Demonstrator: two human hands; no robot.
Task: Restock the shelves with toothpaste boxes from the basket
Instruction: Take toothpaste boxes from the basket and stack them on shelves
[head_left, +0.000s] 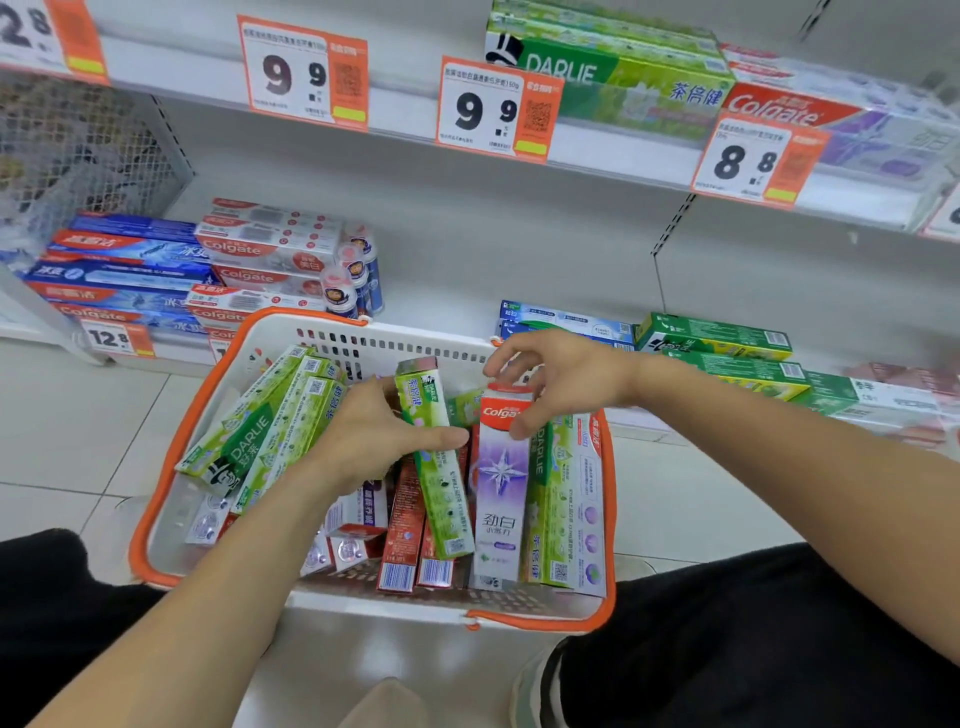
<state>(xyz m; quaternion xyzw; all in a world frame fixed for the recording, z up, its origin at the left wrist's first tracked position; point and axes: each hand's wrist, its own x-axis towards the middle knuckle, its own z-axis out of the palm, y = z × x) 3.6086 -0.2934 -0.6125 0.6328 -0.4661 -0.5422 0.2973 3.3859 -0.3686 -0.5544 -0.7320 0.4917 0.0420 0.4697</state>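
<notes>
The left hand (382, 441) grips a green Darlie box (434, 457) in the basket (161, 493). The right hand (558, 374) pinches the top of a white Colgate box (501, 483).

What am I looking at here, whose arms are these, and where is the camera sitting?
There is no machine: a person wears a camera on the head, looking down at their own arms. They crouch before shop shelves. On the floor stands a white basket with an orange rim, full of toothpaste boxes. The left hand grips a green Darlie box. The right hand has its fingers curled round the top of a purple and white Colgate box. More boxes and price tags sit on the shelves.
</notes>
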